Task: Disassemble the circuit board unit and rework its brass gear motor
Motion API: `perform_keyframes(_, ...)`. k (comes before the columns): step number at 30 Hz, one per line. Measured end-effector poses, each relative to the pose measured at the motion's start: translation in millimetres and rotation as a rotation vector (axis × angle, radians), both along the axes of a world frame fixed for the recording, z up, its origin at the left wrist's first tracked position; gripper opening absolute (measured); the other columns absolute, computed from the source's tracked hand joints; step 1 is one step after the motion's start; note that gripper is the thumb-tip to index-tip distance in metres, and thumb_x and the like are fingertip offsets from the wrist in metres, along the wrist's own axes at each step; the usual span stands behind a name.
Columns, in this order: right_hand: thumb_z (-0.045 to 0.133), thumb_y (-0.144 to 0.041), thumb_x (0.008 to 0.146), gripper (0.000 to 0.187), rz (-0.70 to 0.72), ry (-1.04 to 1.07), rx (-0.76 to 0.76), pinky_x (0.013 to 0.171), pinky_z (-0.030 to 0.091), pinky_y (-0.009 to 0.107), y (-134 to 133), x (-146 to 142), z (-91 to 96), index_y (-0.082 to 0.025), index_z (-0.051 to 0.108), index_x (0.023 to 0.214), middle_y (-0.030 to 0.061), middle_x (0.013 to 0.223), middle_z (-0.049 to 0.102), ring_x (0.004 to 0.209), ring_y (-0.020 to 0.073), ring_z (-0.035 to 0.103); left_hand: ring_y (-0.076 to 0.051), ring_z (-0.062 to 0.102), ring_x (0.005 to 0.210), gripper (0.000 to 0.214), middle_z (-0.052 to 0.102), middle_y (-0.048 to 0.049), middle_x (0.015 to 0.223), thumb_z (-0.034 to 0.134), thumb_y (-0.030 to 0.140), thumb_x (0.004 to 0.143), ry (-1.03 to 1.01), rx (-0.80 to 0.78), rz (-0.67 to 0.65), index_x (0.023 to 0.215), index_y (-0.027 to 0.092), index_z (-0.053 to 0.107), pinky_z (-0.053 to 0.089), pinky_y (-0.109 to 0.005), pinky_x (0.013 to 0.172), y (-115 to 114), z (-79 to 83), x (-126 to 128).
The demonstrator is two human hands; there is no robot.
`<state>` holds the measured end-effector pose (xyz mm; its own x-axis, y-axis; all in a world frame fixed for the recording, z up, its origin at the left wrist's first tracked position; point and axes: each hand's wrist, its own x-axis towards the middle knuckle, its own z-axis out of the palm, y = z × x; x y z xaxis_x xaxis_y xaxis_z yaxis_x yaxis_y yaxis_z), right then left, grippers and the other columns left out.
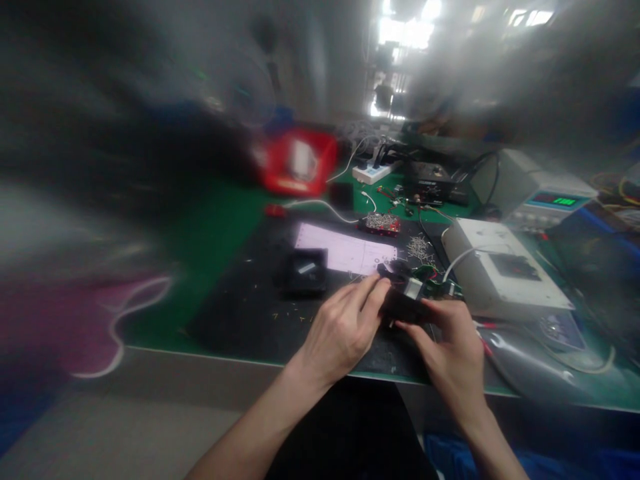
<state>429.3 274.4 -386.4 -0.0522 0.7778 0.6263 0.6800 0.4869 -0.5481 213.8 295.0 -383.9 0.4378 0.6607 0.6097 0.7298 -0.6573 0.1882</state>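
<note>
Plainly, both hands grip a dark casing [406, 307] between them: the left hand's [343, 328] fingers [376, 293] are bent together against its left end, while the right hand [454, 343] clasps the other end, thumb beneath and index finger along the side. Left of the left fingers sits a black box [316, 280]; beyond them lies a printed sheet [345, 248]. A white unit [500, 283] stands just right of and beyond the right fingers.
</note>
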Motion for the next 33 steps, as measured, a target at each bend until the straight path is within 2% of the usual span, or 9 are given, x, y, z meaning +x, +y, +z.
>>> perform_keyframes(8,0.073,-0.03,0.098,0.03,0.051,-0.048,0.048,0.088,0.047,0.025,-6,0,-1.6,-0.015,0.06,0.12,0.0043,0.109,0.058,0.102,0.0135,0.058,-0.029,0.07,0.12,0.047,0.065,-0.0208,0.139,0.059,0.015,0.097,-0.015,0.092,0.004,0.142,0.008,0.05,0.061,-0.042,0.101,-6,-0.8,-6)
perform_keyframes(20,0.076,-0.03,0.097,0.032,0.033,-0.066,0.094,0.088,0.049,0.025,-9,-6,2.0,-0.016,0.061,0.122,0.004,0.108,0.06,0.099,0.0126,0.059,-0.028,0.073,0.115,0.048,0.071,-0.0231,0.129,0.061,0.024,0.098,-0.014,0.208,-0.015,0.141,0.007,0.049,0.064,-0.037,0.091,5,-11.1,-7)
perform_keyframes(22,0.079,-0.033,0.095,0.036,0.039,-0.071,0.071,0.089,0.051,0.025,-13,-3,2.4,-0.017,0.062,0.123,0.004,0.11,0.06,0.1,0.0127,0.06,-0.027,0.074,0.114,0.047,0.069,-0.023,0.132,0.062,0.025,0.098,-0.011,0.202,0.001,0.14,0.007,0.05,0.064,-0.037,0.09,4,-12.0,-8)
perform_keyframes(25,0.073,-0.045,0.099,0.042,0.088,-0.016,-0.086,0.09,0.056,0.023,-17,8,7.6,-0.019,0.06,0.13,0.0034,0.115,0.062,0.1,0.0125,0.064,-0.027,0.072,0.117,0.045,0.066,-0.0234,0.138,0.063,0.021,0.097,0.002,0.173,-0.013,0.138,0.007,0.051,0.063,-0.037,0.093,2,-13.4,-12)
perform_keyframes(28,0.058,-0.043,0.108,0.028,0.039,0.077,-0.23,0.071,0.056,0.016,-14,18,18.2,-0.021,0.062,0.126,-0.0005,0.103,0.066,0.081,0.0084,0.067,-0.026,0.068,0.124,0.043,0.064,-0.0233,0.14,0.063,0.019,0.096,-0.002,0.172,-0.048,0.137,0.007,0.052,0.062,-0.038,0.095,1,-13.8,-17)
perform_keyframes(30,0.059,-0.044,0.107,0.025,-0.018,0.048,-0.245,0.064,0.052,0.016,-7,21,25.0,-0.023,0.068,0.117,-0.0024,0.099,0.067,0.076,0.008,0.066,-0.026,0.066,0.128,0.043,0.064,-0.0231,0.14,0.063,0.017,0.096,-0.012,0.175,-0.059,0.136,0.007,0.051,0.062,-0.039,0.097,1,-13.4,-18)
perform_keyframes(33,0.066,-0.051,0.101,0.028,-0.065,-0.039,-0.258,0.075,0.051,0.021,2,19,29.2,-0.027,0.073,0.114,-0.0025,0.109,0.067,0.088,0.0124,0.066,-0.026,0.063,0.132,0.042,0.065,-0.024,0.139,0.063,0.015,0.096,-0.029,0.169,-0.068,0.135,0.005,0.051,0.06,-0.04,0.101,1,-12.9,-19)
